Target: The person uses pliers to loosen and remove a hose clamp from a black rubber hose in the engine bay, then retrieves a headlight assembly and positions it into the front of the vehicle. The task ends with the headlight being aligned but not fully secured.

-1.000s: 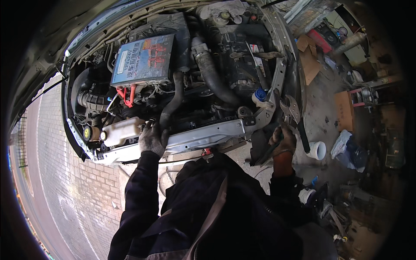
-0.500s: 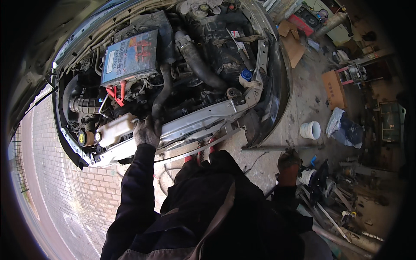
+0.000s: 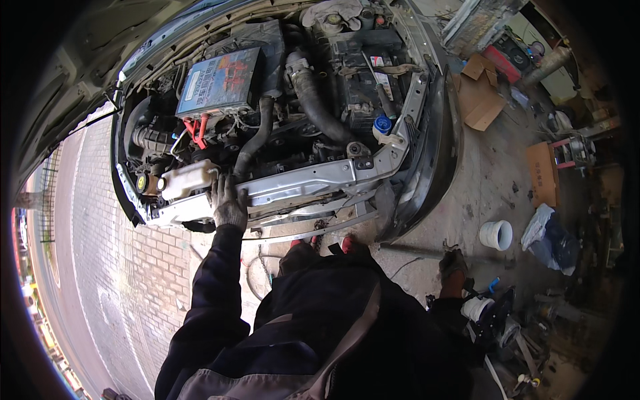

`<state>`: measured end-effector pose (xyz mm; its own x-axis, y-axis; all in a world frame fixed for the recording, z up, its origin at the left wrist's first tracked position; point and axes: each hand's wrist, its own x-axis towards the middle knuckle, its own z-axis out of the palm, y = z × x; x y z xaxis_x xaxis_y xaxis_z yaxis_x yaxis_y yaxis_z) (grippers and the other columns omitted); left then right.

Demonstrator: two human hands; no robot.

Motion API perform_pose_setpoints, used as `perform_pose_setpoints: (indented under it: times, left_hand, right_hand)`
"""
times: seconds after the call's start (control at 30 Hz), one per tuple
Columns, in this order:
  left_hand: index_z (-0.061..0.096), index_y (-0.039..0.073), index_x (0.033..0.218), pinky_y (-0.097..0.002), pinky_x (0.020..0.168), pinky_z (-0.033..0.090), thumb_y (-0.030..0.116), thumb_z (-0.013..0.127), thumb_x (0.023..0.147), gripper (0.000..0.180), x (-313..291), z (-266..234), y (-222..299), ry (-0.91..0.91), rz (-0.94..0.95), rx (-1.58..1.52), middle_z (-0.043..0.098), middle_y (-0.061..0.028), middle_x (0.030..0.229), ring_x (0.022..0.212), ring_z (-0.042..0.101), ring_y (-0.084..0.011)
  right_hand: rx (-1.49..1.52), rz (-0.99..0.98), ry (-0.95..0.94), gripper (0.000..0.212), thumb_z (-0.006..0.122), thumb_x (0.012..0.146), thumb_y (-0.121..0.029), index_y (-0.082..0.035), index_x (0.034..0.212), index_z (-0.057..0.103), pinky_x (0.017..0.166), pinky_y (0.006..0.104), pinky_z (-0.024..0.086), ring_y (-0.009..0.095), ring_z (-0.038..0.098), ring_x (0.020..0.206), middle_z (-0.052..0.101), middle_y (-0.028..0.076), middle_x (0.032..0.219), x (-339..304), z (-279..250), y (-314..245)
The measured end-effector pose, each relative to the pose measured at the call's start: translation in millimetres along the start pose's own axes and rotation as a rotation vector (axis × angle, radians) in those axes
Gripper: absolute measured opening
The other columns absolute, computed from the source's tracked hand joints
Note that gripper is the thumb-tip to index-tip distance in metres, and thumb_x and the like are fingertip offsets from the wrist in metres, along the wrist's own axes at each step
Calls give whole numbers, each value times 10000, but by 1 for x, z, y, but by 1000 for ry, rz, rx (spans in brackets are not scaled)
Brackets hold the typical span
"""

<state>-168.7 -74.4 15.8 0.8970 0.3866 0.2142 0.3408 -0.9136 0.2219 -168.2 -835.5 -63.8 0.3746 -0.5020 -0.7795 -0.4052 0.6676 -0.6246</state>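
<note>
My left hand, in a grey work glove, lies on the silver front crossbar of a car's engine bay, fingers stretched out over the bar. Beside those fingers sits an off-white plastic reservoir; a black hose runs just beyond them. My right hand, also gloved, hangs low at my right side over the floor. Its fingers look curled, and what they hold, if anything, is too dark to make out. Behind that hand a long pipe appears to lie on the floor.
A flat box with red cables sits on the engine, left of a black battery. The raised hood hangs at left. Cardboard, a white bucket and a bagged bundle lie on the right-hand floor.
The view has shifted, so the engine bay sits further right and the floor items at right lower. My left hand stays on the crossbar, its fingers now flatter and straighter.
</note>
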Motion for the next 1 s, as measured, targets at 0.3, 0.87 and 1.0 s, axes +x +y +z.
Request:
perform_pose_setpoints:
  times: [0.3,0.87,1.0]
  left_hand:
    - [502,26,1578,-558,1270,379,323,802,951,755,-203,24,35,-308,-313,-21,451,-263,1682,1525,420,-494]
    - [781,99,1328,-486,1110,530,561,573,1060,574,-536,35,86,-852,-1112,-471,754,-222,1351,1286,706,-392]
    - [740,101,1376,-476,1091,544,519,568,1090,535,-525,31,94,-673,-1017,-476,764,-214,1332,1265,716,-388]
  right_hand:
    - [-455,-493,-291,249,721,1080,-230,-30,1228,719,483,330,436,148,575,577,696,62,821,-48,99,-16]
    - [-583,-536,-1035,257,722,1090,-178,-35,1302,748,592,289,529,109,612,659,715,41,906,-137,205,2]
    - [-999,-490,-1132,220,694,1109,-183,-41,1265,757,635,274,535,102,634,706,709,0,927,-141,188,35]
